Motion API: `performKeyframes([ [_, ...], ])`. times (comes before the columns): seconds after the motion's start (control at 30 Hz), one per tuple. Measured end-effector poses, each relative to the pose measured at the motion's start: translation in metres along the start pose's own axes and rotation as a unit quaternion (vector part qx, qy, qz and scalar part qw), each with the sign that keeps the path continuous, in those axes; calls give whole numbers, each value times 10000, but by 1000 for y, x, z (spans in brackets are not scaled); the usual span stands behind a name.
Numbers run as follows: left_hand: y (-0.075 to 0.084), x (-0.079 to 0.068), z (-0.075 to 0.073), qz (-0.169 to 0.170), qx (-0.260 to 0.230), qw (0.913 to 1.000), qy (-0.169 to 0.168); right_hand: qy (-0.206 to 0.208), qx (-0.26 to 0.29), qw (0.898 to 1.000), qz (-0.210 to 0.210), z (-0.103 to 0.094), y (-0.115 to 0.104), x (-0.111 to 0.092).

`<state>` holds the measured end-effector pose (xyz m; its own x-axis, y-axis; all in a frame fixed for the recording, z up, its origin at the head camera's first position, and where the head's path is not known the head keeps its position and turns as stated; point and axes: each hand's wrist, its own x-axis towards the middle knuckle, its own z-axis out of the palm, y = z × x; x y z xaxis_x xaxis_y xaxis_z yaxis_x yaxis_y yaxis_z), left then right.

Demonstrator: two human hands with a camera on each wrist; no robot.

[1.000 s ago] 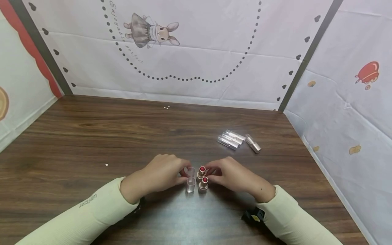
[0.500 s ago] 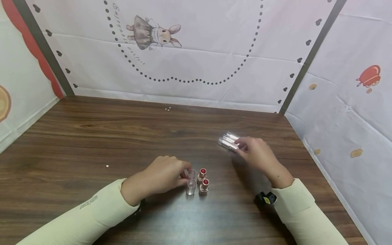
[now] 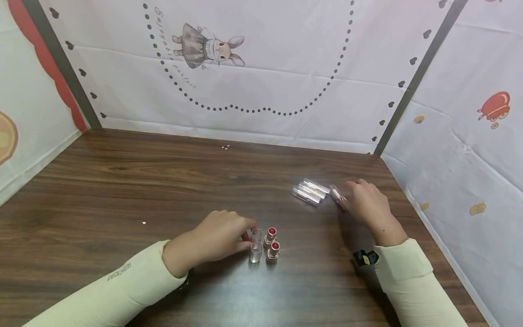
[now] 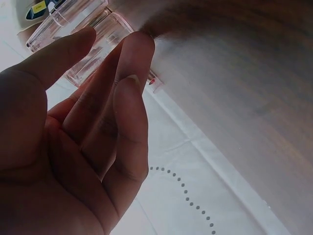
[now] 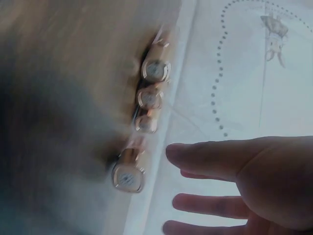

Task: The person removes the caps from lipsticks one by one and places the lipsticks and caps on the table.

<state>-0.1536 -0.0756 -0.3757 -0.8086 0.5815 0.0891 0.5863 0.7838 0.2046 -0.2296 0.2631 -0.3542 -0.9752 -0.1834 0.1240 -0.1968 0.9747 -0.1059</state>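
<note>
Two uncapped lipsticks with red tips, one nearer and one farther, stand upright on the brown table. To their left stand two clear lipstick caps; my left hand holds the far cap between thumb and fingers, the near cap just in front. In the left wrist view the left hand has thumb and fingertips about clear plastic. My right hand is beside a lone capped lipstick lying on its side. In the right wrist view its fingers are extended, apart from that lipstick.
Several capped lipsticks lie side by side left of the lone one. Small white bits lie at the table's back, another bit at left. Patterned cloth walls enclose the back and sides of the table.
My right hand has left the standing lipsticks, passed over the lying group and moved right to the lone lipstick. The left hand has stayed at the caps. The head view has shifted slightly.
</note>
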Motion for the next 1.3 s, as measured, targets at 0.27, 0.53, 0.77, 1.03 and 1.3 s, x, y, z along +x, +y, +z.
performKeyframes([
  [0.27,0,-3,1,4,1,10000,36,-465,25,9987,227,6,7,3],
  [0.53,0,-4,-1,23,10,10000,28,-554,282,9981,27,12,8,6],
  [0.77,0,-4,0,64,1,10000,31,-590,346,9976,97,16,8,8],
  [1.03,-1,-5,0,23,17,10000,17,-212,410,9989,26,12,9,7],
  [1.3,0,-3,1,-3,-39,10000,-2,579,527,9968,-148,1,10,3],
])
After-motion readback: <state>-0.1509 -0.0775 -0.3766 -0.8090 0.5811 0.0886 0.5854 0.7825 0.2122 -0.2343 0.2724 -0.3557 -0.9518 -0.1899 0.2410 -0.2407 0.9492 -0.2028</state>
